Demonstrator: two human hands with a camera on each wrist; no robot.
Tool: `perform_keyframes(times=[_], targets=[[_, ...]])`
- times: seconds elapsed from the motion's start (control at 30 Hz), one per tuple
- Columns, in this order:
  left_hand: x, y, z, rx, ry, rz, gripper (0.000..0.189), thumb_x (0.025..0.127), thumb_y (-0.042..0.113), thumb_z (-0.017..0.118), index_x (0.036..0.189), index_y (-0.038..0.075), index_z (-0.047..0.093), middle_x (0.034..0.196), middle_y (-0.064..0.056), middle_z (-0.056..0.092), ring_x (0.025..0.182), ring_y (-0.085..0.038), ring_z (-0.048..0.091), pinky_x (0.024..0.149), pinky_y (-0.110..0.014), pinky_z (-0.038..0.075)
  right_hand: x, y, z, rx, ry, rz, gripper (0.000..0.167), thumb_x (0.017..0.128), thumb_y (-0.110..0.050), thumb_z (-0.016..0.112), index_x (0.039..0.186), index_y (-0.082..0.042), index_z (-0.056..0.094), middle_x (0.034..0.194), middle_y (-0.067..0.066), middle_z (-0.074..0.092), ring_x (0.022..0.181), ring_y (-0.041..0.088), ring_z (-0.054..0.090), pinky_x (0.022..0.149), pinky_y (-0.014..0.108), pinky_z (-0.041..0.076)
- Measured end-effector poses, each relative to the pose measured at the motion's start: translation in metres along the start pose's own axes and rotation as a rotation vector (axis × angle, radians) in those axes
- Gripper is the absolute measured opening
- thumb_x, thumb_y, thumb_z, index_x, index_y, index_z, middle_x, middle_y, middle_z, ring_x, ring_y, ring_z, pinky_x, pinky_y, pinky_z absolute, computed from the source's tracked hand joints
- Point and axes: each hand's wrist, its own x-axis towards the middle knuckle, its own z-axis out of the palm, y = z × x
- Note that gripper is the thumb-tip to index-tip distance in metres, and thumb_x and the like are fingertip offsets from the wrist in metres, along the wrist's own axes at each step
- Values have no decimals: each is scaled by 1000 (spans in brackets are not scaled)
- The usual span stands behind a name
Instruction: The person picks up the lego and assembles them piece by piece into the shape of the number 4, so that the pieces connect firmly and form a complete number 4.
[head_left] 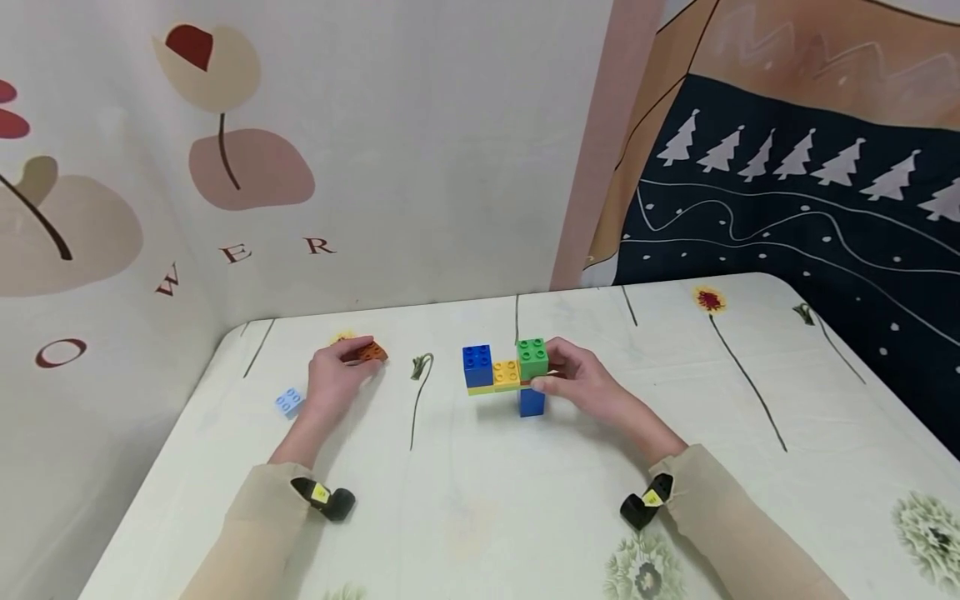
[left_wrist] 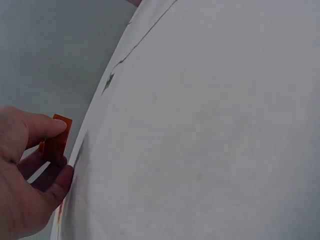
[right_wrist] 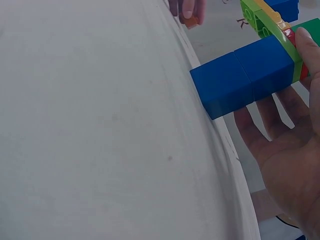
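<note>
My left hand (head_left: 333,382) pinches an orange building brick (head_left: 372,352) between thumb and fingers, at the back left of the table; the left wrist view shows the brick (left_wrist: 58,136) on its side. With my right hand (head_left: 592,390) I grip a built brick model near the middle. On its top sit a blue brick (head_left: 477,367) at the left, a yellow brick (head_left: 506,375) and a green brick (head_left: 533,359) at the right. The right wrist view shows two stacked blue bricks (right_wrist: 244,75) as its leg, under a lime-green piece (right_wrist: 272,24) and a thin red one (right_wrist: 290,36).
A light blue brick (head_left: 289,402) lies left of my left forearm. The white tablecloth (head_left: 465,500) bears printed flowers. A pale printed curtain (head_left: 420,167) hangs behind the table, and a dark cloth with white trees (head_left: 750,208) covers the right side.
</note>
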Motion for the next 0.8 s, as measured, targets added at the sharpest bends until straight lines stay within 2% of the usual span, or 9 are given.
perform_keyframes(times=[0.27, 0.4, 0.6, 0.8], targets=[[-5, 16, 8, 24, -63, 102, 45, 93, 6, 73, 137, 1, 64, 128, -21, 65, 121, -35, 57, 98, -43, 45, 0, -1, 1, -6, 5, 1, 33, 98, -6, 68, 127, 3, 55, 126, 20, 63, 112, 31, 63, 91, 27, 56], [-9, 26, 12, 19, -88, 127, 45, 91, 3, 74, 136, 1, 65, 125, -21, 67, 120, -35, 59, 100, -45, 46, 0, 0, 1, -5, 3, -3, 32, 98, -6, 68, 126, 4, 55, 125, 20, 64, 112, 30, 64, 90, 28, 56], [-18, 48, 17, -40, -165, 89, 47, 93, 9, 76, 138, 7, 64, 130, -16, 66, 125, -33, 57, 107, -49, 45, 0, -1, 0, -12, 14, -1, 33, 99, -10, 69, 126, 2, 56, 125, 18, 64, 111, 29, 63, 90, 27, 55], [-28, 70, 19, -148, -231, 88, 46, 94, 11, 76, 139, 10, 64, 132, -12, 64, 129, -30, 56, 104, -43, 50, 0, -2, 1, -5, 12, 2, 32, 98, -7, 69, 125, 3, 56, 125, 19, 64, 110, 30, 63, 89, 27, 56]])
